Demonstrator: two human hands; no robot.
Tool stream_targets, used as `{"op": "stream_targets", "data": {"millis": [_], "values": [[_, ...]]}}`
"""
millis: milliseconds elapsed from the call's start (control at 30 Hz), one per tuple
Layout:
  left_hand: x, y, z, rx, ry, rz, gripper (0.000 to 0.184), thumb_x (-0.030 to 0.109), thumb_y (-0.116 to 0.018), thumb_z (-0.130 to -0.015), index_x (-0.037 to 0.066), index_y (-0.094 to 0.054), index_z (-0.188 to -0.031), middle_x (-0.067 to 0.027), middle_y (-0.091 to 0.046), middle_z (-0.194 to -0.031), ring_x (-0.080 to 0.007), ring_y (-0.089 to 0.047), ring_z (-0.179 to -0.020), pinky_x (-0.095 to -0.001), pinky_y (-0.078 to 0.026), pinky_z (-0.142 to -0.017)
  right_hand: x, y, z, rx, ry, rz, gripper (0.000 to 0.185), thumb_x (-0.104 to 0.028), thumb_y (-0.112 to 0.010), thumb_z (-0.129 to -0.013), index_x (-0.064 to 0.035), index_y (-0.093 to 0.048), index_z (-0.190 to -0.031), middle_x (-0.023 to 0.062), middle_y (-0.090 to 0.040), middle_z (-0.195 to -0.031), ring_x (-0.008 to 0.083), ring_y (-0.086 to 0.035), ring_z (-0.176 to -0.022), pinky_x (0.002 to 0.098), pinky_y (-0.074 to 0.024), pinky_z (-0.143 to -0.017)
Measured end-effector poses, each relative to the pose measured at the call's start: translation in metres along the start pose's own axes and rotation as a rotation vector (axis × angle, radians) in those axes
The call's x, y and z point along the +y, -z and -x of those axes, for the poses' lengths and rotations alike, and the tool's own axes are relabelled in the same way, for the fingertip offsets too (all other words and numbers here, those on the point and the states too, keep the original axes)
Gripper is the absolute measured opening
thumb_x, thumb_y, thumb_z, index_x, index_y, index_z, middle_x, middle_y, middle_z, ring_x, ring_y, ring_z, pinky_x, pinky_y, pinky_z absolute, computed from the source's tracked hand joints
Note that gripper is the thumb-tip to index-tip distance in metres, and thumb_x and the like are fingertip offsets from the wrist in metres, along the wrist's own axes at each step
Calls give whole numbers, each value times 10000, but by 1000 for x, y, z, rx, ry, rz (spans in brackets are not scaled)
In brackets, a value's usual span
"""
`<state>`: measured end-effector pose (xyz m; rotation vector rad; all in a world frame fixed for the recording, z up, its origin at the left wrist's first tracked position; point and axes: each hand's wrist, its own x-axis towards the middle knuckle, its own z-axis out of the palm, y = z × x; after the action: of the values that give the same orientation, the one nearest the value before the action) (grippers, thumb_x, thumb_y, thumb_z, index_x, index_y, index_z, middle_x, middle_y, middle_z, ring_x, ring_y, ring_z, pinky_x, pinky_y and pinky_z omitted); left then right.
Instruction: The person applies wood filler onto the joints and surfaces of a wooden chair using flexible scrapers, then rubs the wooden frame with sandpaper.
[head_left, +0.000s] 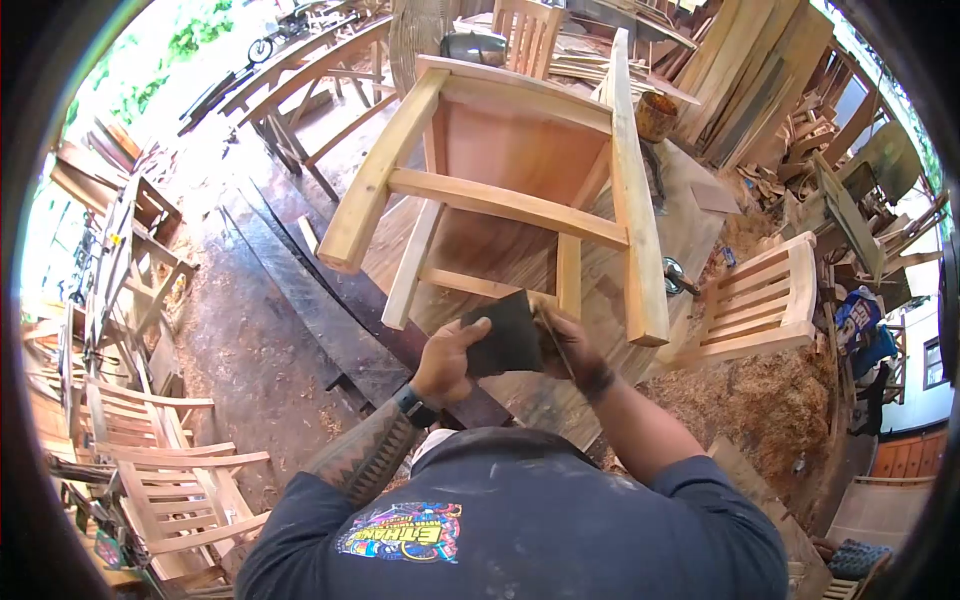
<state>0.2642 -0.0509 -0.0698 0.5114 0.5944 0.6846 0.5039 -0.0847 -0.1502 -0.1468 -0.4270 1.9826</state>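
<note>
A dark sheet of sandpaper (500,338) is held up in front of my chest between both hands. My left hand (447,362) is closed on its left side, with the thumb lying over the face of the sheet. At the other side, my right hand (574,346) is closed around its edge, and a thin brownish edge shows by the fingers. Just beyond my hands an unpainted wooden chair (510,208) lies tipped over with its legs pointing towards me. Neither hand touches the chair.
The chair rests on a wooden work surface (560,400). A slatted chair back (762,300) stands at the right, above heaped wood shavings (770,420). More slatted chair parts (180,500) crowd the lower left. Planks (750,70) lean at the back right. A round metal object (680,275) lies nearby.
</note>
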Motion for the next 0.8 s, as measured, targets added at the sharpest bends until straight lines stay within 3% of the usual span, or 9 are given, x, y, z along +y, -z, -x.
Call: {"op": "stream_targets", "data": {"millis": [67, 100, 200, 333, 500, 600, 633, 700, 800], "values": [[-1, -27, 8, -4, -14, -64, 370, 154, -597, -1060, -12, -578, -1390, -131, -722, -1241, -244, -747, -1033, -383, -658, -773, 25, -45, -14, 337, -12, 87, 473, -411, -504, -1105, -110, -516, -1469, 76, -704, -1237, 169, -726, -915, 314, -621, -706], [-4, -37, 10, -5, -21, -99, 369, 150, -608, -1054, -14, -584, -1383, -132, -724, -1234, -242, -746, -1033, -379, -661, -748, 37, -21, -11, 184, -7, 65, 495, -423, -522, -1095, -123, -508, -1489, 80, -694, -1265, 169, -724, -929, 319, -623, -704], [-16, -43, 13, 16, -74, -193, 353, 134, -629, -1040, -21, -606, -1356, -134, -731, -1196, -244, -748, -988, -374, -665, -703, 56, 12, 0, 43, -73, 107, 584, -453, -629, -1033, -152, -496, -1516, 76, -659, -1350, 190, -719, -958, 352, -626, -683], [-28, -42, 15, 28, -240, -262, 313, 126, -650, -1033, -26, -638, -1306, -119, -736, -1159, -212, -741, -943, -343, -659, -644, 53, 3, 9, 113, -71, 98, 569, -425, -657, -1023, -163, -502, -1503, 79, -661, -1325, 180, -721, -907, 317, -598, -608], [-13, -51, 19, 14, -167, -316, 344, 111, -634, -1023, -53, -612, -1325, -131, -737, -1170, -223, -743, -966, -347, -632, -808, 54, 16, 13, 105, 39, 422, 554, -489, -613, -1033, -117, -558, -1440, 120, -708, -1228, 195, -747, -907, 333, -629, -631], [-13, -53, 25, -51, -173, -369, 367, 94, -638, -1003, -67, -602, -1330, -138, -736, -1178, -229, -731, -1026, -365, -596, -925, 51, 23, 12, 318, -53, 217, 572, -528, -566, -1049, -69, -592, -1389, 113, -734, -1108, 199, -748, -831, 348, -632, -615], [-12, -54, 27, -64, -193, -381, 376, 89, -639, -996, -72, -598, -1334, -140, -736, -1177, -231, -727, -1043, -371, -582, -957, 35, -26, 8, 384, -61, 175, 572, -530, -554, -1055, -56, -602, -1372, 103, -736, -1068, 194, -743, -798, 348, -629, -601], [-6, -60, 31, -47, -226, -261, 339, 79, -634, -1011, -77, -633, -1312, -130, -738, -1192, -196, -723, -1031, -336, -582, -929, 31, 1, 14, 491, -70, 136, 597, -559, -502, -1074, -50, -609, -1366, 87, -738, -1051, 174, -733, -766, 337, -608, -567], [-5, -56, 25, -5, -230, -280, 348, 85, -604, -1024, -78, -636, -1330, -130, -736, -1213, -192, -724, -1050, -341, -583, -944, 28, 35, 26, 322, -91, 43, 625, -581, -471, -1078, -81, -554, -1445, 115, -739, -1132, 183, -744, -816, 344, -619, -602]]}}
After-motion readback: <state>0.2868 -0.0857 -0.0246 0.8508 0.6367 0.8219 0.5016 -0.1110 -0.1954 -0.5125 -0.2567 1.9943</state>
